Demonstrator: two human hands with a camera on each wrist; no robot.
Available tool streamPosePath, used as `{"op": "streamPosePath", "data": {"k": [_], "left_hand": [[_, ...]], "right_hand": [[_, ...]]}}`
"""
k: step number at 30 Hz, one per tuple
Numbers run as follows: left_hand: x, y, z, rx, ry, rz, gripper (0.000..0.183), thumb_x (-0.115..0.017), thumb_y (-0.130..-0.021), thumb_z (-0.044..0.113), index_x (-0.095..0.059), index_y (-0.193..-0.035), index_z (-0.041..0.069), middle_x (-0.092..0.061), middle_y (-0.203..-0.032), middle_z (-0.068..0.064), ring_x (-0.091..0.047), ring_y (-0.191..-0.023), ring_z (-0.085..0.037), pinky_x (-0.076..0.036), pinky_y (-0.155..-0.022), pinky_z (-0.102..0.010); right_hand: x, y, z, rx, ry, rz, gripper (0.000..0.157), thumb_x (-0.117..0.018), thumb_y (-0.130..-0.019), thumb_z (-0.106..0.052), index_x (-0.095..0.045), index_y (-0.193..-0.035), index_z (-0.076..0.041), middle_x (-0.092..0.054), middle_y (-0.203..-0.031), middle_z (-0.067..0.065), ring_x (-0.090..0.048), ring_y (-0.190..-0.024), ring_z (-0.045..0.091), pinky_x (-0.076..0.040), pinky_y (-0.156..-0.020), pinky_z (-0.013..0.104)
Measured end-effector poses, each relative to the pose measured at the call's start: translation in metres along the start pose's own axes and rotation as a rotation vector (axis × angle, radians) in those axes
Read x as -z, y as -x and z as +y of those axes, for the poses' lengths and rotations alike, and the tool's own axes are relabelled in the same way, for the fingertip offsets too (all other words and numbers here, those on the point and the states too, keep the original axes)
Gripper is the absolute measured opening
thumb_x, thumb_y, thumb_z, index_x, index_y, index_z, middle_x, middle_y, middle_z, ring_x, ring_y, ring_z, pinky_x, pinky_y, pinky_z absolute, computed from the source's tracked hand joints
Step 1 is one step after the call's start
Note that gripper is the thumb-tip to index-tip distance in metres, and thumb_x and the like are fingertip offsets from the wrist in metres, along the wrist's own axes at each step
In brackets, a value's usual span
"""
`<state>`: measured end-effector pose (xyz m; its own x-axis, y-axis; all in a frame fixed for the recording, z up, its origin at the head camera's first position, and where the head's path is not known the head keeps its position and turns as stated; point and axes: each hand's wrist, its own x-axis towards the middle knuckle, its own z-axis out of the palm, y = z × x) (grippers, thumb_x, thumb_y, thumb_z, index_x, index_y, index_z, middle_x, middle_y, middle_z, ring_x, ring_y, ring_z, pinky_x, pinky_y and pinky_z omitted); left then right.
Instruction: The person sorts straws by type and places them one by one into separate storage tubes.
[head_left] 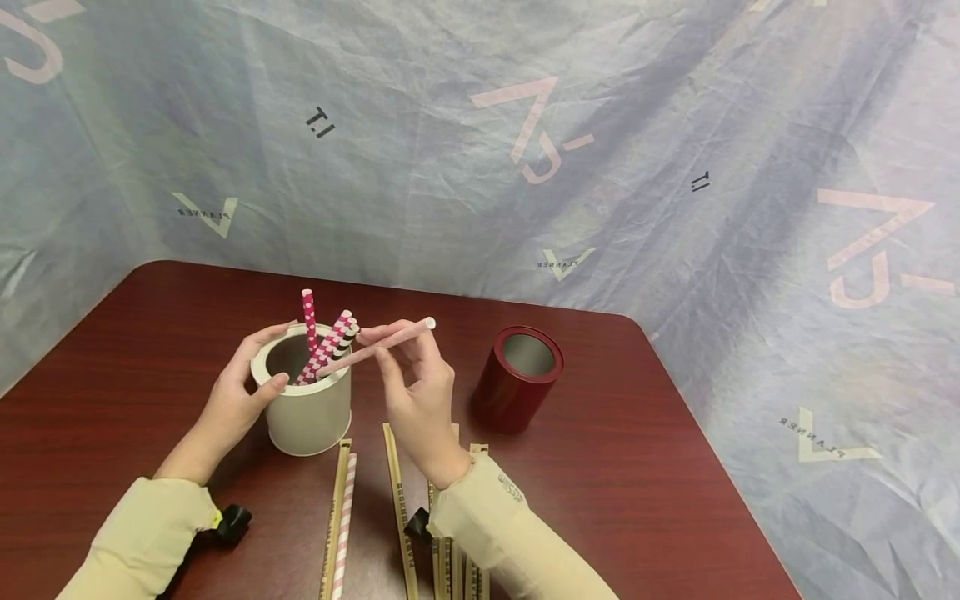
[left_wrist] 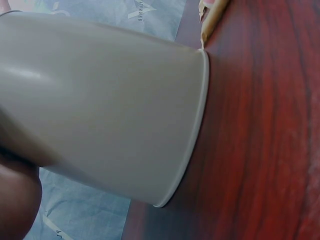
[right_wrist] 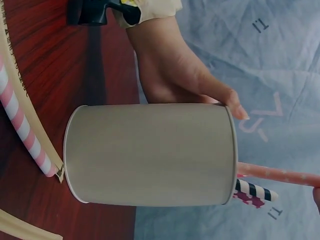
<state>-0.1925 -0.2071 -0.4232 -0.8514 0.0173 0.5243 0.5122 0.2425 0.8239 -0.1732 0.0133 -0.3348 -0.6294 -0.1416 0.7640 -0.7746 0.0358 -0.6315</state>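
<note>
Pale pink, the straw (head_left: 393, 339) slanted over the mouth of the cream can (head_left: 307, 421) in the head view, its lower end just within the rim and its upper end leaning out to the right. The right hand (head_left: 416, 383) pinched it between thumb and fingers, while the left hand (head_left: 242, 385) gripped the can, thumb on the near rim and fingers curled at the far side. Doing this well seemed to call for tipping the straw more upright, so that it would slide beside the dotted straw (head_left: 309, 321) and the checked straw (head_left: 334, 334) without catching, and for a light pinch that would not crush it. A red can (head_left: 506, 396), seen only from here, stood off to the right on the table (head_left: 637, 500). The left wrist view gave mostly the can's side and its foot on the wood; the straws were out of sight, and how the fingers lay could not be told. The right wrist view caught what the other 2 missed: pale dots on the pink straw, just beside the black-striped straw (right_wrist: 255, 190).
</note>
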Motion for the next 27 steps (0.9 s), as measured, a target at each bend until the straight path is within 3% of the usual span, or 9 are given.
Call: {"op": "streamPosePath", "data": {"k": [10, 27], "left_hand": [[0.0, 0.001, -0.001, -0.005, 0.006, 0.007, 0.06, -0.058, -0.084, -0.002, -0.042, -0.142, 0.002, -0.045, -0.136, 0.024, -0.041, -0.122, 0.009, -0.029, -0.097, -0.003], [0.0, -0.001, -0.001, -0.002, 0.001, 0.0, 0.059, -0.059, -0.086, 0.002, -0.042, -0.142, 0.003, -0.044, -0.137, 0.024, -0.04, -0.123, 0.009, -0.029, -0.097, -0.004]], "right_hand": [[-0.017, 0.0, 0.017, -0.06, 0.03, -0.068, 0.014, -0.055, -0.095, -0.002, -0.053, -0.109, 0.003, -0.069, -0.105, 0.02, -0.069, -0.105, 0.025, -0.053, -0.093, 0.028], [-0.028, 0.006, 0.024, -0.301, -0.014, -0.108, 0.02, -0.058, -0.094, -0.004, -0.057, -0.113, 0.001, -0.07, -0.113, 0.018, -0.067, -0.11, 0.021, -0.051, -0.094, 0.021]]}}
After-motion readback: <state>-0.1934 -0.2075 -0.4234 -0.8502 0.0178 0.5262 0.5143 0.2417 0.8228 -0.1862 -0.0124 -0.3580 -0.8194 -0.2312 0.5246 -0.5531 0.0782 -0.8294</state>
